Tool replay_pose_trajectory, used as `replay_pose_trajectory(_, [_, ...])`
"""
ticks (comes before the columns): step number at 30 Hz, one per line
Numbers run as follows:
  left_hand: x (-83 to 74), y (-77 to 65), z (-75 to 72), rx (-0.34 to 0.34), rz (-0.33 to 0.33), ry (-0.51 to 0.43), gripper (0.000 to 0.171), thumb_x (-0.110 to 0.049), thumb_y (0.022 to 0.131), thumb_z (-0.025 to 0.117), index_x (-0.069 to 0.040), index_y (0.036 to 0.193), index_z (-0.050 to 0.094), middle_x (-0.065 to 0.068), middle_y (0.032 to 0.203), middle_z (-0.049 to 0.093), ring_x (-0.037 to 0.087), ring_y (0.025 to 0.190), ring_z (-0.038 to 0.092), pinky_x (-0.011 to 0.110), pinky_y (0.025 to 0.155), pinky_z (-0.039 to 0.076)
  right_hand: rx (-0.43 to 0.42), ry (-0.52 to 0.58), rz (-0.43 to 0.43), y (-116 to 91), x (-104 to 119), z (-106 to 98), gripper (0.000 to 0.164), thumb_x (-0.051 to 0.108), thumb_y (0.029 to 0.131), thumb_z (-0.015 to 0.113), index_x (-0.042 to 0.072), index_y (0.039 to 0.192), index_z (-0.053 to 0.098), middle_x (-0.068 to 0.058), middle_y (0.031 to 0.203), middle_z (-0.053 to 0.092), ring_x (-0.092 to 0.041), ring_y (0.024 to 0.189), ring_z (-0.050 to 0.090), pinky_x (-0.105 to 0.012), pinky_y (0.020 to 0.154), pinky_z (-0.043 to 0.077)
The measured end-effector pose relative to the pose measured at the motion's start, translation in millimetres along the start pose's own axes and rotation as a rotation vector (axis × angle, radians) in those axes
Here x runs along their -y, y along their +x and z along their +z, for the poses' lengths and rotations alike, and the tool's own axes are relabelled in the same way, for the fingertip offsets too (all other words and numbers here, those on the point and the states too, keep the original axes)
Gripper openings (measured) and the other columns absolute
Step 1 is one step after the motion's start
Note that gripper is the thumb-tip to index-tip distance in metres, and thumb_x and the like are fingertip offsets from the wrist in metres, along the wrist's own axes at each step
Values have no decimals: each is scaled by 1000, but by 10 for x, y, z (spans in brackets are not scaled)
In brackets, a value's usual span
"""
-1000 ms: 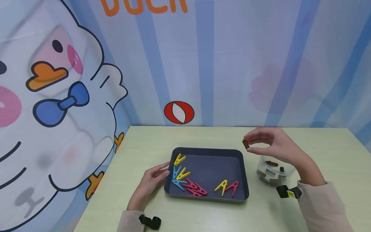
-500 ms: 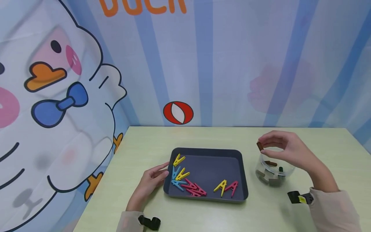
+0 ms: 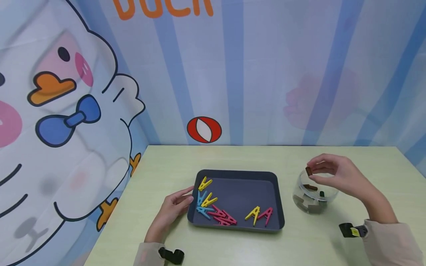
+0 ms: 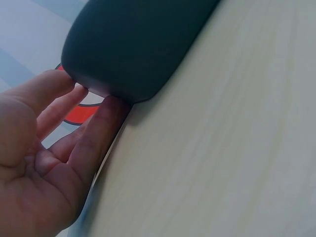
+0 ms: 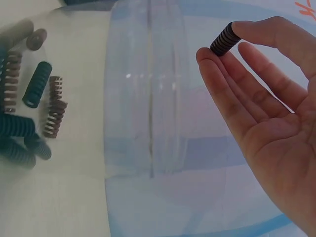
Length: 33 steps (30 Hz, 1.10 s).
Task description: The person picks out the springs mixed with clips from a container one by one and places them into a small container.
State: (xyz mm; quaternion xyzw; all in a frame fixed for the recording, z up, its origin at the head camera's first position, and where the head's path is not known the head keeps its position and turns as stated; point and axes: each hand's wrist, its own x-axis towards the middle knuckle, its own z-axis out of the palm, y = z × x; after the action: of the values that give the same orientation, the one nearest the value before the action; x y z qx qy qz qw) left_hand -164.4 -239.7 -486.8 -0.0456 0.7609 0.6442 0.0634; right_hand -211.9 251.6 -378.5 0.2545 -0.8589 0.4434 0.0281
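My left hand (image 3: 175, 204) holds the left edge of a dark grey tray (image 3: 246, 192). In the left wrist view, thumb and fingertips meet the tray's (image 4: 133, 49) outer wall and lower edge. Yellow, blue and pink clothespins (image 3: 255, 214) lie inside it. My right hand (image 3: 339, 173) pinches a small dark brown coil spring (image 3: 309, 171) between thumb and fingertips. It hovers over the mouth of a clear round jar (image 3: 299, 201). In the right wrist view the held spring (image 5: 225, 39) is tilted, beyond the jar's clear rim (image 5: 148, 94). Several loose springs (image 5: 37, 84) show through the jar.
The pale table (image 3: 229, 159) extends around the tray and jar. A cloth backdrop (image 3: 259, 74) with a duck drawing stands behind and to the left. Black wrist cameras (image 3: 352, 230) sit at both sleeves.
My right hand has moved right and slightly down with the spring, from between the tray and jar to over the jar. The left hand stays at the tray.
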Motion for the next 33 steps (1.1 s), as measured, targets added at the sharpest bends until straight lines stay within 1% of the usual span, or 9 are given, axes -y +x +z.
replay_pose_trajectory(4, [-6, -7, -4, 3, 5, 2, 46, -22, 96, 69, -12, 140, 59, 18, 132, 63, 30, 119, 62, 41, 94, 53, 9, -28, 47, -14, -60, -18, 32, 2, 86, 77, -1, 115, 66, -17, 111, 67, -6, 94, 67, -18, 77, 55])
replay_pose_trajectory(9, [-15, -3, 0, 9, 1, -13, 45, -19, 97, 67, -11, 141, 59, 18, 132, 62, 31, 120, 61, 42, 95, 52, 27, -96, 64, -18, -132, -13, 31, 6, 85, 79, 0, 113, 66, -16, 110, 68, -11, 93, 69, -19, 76, 55])
replay_pose_trajectory(12, [-13, 3, 10, 13, 3, -19, 45, -17, 97, 66, -10, 141, 58, 19, 133, 61, 32, 121, 60, 43, 95, 53, 39, -132, 62, -20, -158, -6, 30, 7, 85, 79, 0, 111, 67, -14, 110, 69, -14, 93, 69, -24, 77, 56])
replay_pose_trajectory(16, [-9, 6, 18, 17, 11, -22, 45, -16, 98, 65, -9, 142, 57, 20, 133, 61, 33, 121, 60, 43, 94, 53, 54, -164, 60, -20, -185, -1, 28, 4, 83, 79, 0, 108, 67, -12, 105, 69, -18, 91, 70, -31, 77, 58])
replay_pose_trajectory(20, [-3, 19, 20, 22, 18, -16, 45, -16, 98, 65, -9, 142, 57, 20, 133, 61, 33, 121, 60, 43, 94, 53, 69, -176, 65, -33, -214, -3, 27, 2, 82, 79, -2, 107, 67, -11, 103, 68, -21, 89, 70, -34, 76, 59])
replay_pose_trajectory(23, [-3, 26, 19, 22, 18, -11, 45, -16, 98, 65, -9, 142, 57, 20, 133, 61, 33, 121, 60, 43, 94, 53, 68, -173, 62, -43, -224, -4, 27, 3, 83, 79, -2, 107, 67, -11, 103, 68, -21, 90, 70, -33, 76, 59])
replay_pose_trajectory(27, [-13, 19, 22, 18, 16, -12, 44, -16, 98, 65, -9, 141, 58, 20, 133, 61, 33, 121, 60, 43, 94, 53, 62, -175, 58, -40, -223, 1, 25, 5, 84, 78, -1, 106, 67, -10, 101, 68, -15, 88, 69, -27, 75, 57])
replay_pose_trajectory(33, [-9, 19, 26, 14, 12, -10, 44, -16, 98, 65, -10, 141, 58, 20, 133, 61, 33, 121, 60, 43, 94, 53, 53, -170, 45, -44, -221, 10, 22, 4, 85, 77, -2, 105, 68, -10, 100, 69, -10, 86, 68, -24, 73, 57])
